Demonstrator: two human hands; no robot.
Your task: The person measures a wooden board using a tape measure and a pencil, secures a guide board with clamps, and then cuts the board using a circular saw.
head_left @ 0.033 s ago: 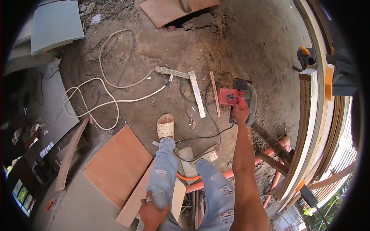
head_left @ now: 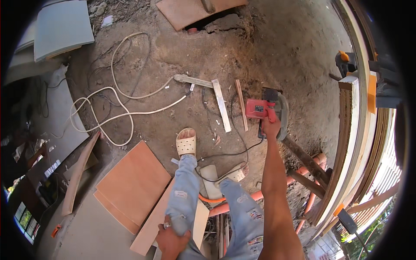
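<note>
My right hand (head_left: 271, 126) is closed round the handle of a red and black circular saw (head_left: 258, 108), held out over the dirt floor with its rounded grey guard on the right. A dark cord (head_left: 225, 154) runs from the saw past my right foot. My left hand (head_left: 172, 239), with a ring on one finger, rests on the left leg of my torn blue jeans (head_left: 182, 201); its thumb is apart from the fingers, whose tips are partly hidden. A thin wood strip (head_left: 241, 105) and a paler strip (head_left: 222, 106) lie left of the saw.
A cream extension cord (head_left: 125, 113) loops across the floor to a power strip (head_left: 193, 81). Reddish boards (head_left: 134, 186) lie at lower left. An orange pipe (head_left: 255, 196) and dark timbers (head_left: 307, 161) are beside my right leg. A wooden frame (head_left: 346, 143) stands at right.
</note>
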